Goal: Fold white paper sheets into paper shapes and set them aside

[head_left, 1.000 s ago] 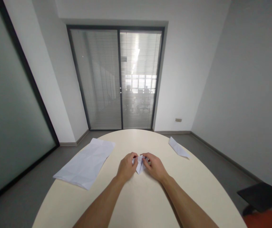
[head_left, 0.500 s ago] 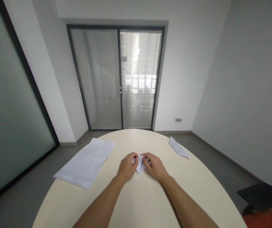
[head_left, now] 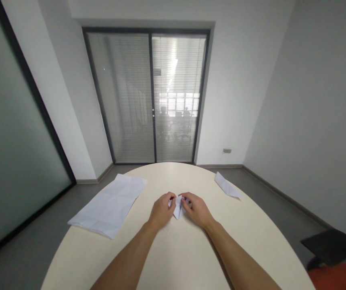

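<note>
Between my hands is a small piece of folded white paper (head_left: pixel 178 208), its pointed lower end toward me. My left hand (head_left: pixel 161 210) pinches its left side with thumb and fingers. On the other side, my right hand (head_left: pixel 197 208) grips the paper's right part the same way. Both hands rest low over the table, and the fingers cover much of the paper, so its full shape is hidden.
On the round cream table (head_left: pixel 173 257), creased white sheets (head_left: pixel 109 205) lie at the left. A folded paper strip (head_left: pixel 227 187) is near the right edge. A chair with a black part (head_left: pixel 332 245) and red seat (head_left: pixel 339 278) stands at lower right.
The whole view has shifted very slightly upward. Both hands keep their hold on the folded paper, with hardly any visible movement.
</note>
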The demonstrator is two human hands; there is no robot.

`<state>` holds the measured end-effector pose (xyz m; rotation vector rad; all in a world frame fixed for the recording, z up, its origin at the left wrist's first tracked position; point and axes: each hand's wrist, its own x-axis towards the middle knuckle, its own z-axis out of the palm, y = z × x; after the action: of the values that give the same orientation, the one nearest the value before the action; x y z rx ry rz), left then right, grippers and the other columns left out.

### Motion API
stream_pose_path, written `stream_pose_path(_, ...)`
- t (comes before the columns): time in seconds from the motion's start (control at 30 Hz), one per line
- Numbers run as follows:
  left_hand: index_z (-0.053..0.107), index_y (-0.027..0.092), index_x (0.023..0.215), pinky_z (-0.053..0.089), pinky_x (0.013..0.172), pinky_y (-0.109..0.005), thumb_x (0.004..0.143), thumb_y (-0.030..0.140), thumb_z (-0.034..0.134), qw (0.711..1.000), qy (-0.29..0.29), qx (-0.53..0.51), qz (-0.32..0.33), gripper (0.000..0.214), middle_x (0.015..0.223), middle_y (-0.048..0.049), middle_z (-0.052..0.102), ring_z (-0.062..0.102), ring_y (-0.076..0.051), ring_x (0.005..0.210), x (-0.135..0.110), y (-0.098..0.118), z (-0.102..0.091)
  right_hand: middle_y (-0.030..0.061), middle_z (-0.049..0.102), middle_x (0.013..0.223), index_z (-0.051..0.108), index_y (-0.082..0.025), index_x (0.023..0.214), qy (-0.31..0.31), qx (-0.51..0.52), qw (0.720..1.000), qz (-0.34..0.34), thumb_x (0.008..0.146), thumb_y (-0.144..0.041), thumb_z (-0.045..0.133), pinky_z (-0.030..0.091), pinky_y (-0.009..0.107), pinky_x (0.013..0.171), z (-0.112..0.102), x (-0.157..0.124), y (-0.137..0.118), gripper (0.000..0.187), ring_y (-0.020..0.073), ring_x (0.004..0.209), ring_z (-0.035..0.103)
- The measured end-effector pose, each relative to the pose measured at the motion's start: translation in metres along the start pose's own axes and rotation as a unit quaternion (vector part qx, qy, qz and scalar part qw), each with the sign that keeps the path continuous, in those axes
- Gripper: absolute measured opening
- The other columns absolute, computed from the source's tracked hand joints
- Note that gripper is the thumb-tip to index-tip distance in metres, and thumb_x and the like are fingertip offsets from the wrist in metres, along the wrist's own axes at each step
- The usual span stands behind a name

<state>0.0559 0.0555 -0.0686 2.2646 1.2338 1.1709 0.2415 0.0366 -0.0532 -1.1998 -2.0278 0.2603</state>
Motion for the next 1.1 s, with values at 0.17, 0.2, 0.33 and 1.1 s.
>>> stream_pose_path(0.17,0.059,0.023,0.096,0.044,0.075,-0.026,0.094,0.023,0.044,1.000,-0.009,-0.002,0.000,0.016,0.090,-0.0017,0.067,0.061,-0.016,0.083,-0.0006,0.0024,-0.0016,0.0057,0.071,0.103,0.064,-0.022,0.110,-0.006,0.001,1.000,0.001,0.095,-0.026,0.045,0.048,0.032,0.085,-0.0006,-0.0001,-0.0014,0.025,0.0193,0.092,0.064)
stream_pose_path(0.2,0.060,0.023,0.095,0.044,0.075,-0.026,0.094,0.023,0.044,1.000,-0.011,-0.001,0.000,0.016,0.090,-0.0018,0.067,0.061,-0.016,0.083,-0.0006,0.0027,-0.0017,0.0058,0.071,0.103,0.064,-0.022,0.110,-0.006,0.001,1.000,0.001,0.095,-0.026,0.045,0.048,0.032,0.085,-0.0006,-0.0002,-0.0015,0.025,0.0194,0.092,0.064)
stream_pose_path(0.33,0.061,0.023,0.096,0.045,0.074,-0.026,0.094,0.023,0.045,1.000,-0.015,-0.003,-0.002,0.016,0.090,-0.0015,0.068,0.061,-0.016,0.082,-0.0005,0.0025,-0.0013,0.0061,0.071,0.103,0.065,-0.022,0.110,-0.011,0.001,1.000,0.002,0.095,-0.027,0.044,0.047,0.032,0.085,-0.0003,-0.0002,-0.0016,0.026,0.0193,0.093,0.064)
stream_pose_path(1.1,0.058,0.023,0.097,0.043,0.074,-0.026,0.096,0.025,0.042,0.999,-0.007,0.029,-0.027,0.016,0.089,-0.0017,0.065,0.060,-0.016,0.082,-0.0002,0.0041,-0.0018,0.0057,0.070,0.103,0.064,-0.022,0.109,-0.009,-0.012,1.000,0.007,0.096,-0.028,0.044,0.048,0.034,0.087,0.0009,-0.0009,0.0002,0.025,0.0197,0.093,0.064)
